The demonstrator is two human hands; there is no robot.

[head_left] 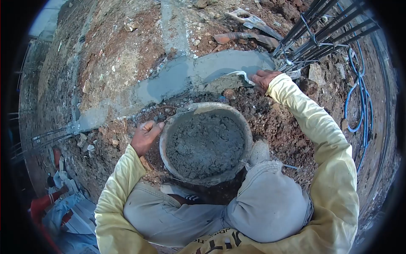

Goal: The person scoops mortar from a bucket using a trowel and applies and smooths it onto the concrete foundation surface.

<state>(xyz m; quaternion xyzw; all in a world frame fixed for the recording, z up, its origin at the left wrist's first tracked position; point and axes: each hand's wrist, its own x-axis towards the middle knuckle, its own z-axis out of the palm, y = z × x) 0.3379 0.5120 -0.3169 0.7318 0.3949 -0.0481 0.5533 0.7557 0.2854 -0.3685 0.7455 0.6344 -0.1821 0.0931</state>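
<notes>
My right hand [264, 80] is closed around the end of a thin, pale-edged tool that looks like a trowel [241, 74], at the near edge of the wet grey cement strip [169, 78]. Between my arms sits a round basin [248, 131] of wet grey mortar. Just left of its rim is my left hand [147, 136], its fingers curled and its thumb pointing at the rim. Nothing shows in that hand.
Steel rebar [321, 29] rises at the upper right, with a blue hose [361, 97] beside it. Behind the strip lie an orange-handled tool [245, 38] and a grey metal piece [256, 21]. Cloth and red items [63, 211] lie lower left. My bent legs [270, 203] flank the basin's near side.
</notes>
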